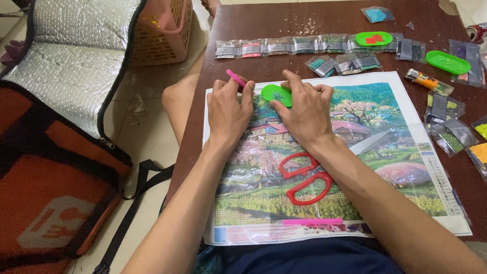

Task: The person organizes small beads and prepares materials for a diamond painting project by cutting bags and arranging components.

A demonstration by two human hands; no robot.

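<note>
A colourful diamond-painting canvas showing houses and trees lies on the dark brown table. My left hand rests on the canvas's upper left part and grips a pink pen that points up and left. My right hand lies beside it, fingers on a small green tray with tiny beads in it. Red-handled scissors lie on the canvas under my right forearm. A pink strip lies along the canvas's lower edge.
Several small bead bags line the table's far side, with two more green trays, an orange tube and more bags at the right. An orange insulated bag and a pink basket sit on the floor at left.
</note>
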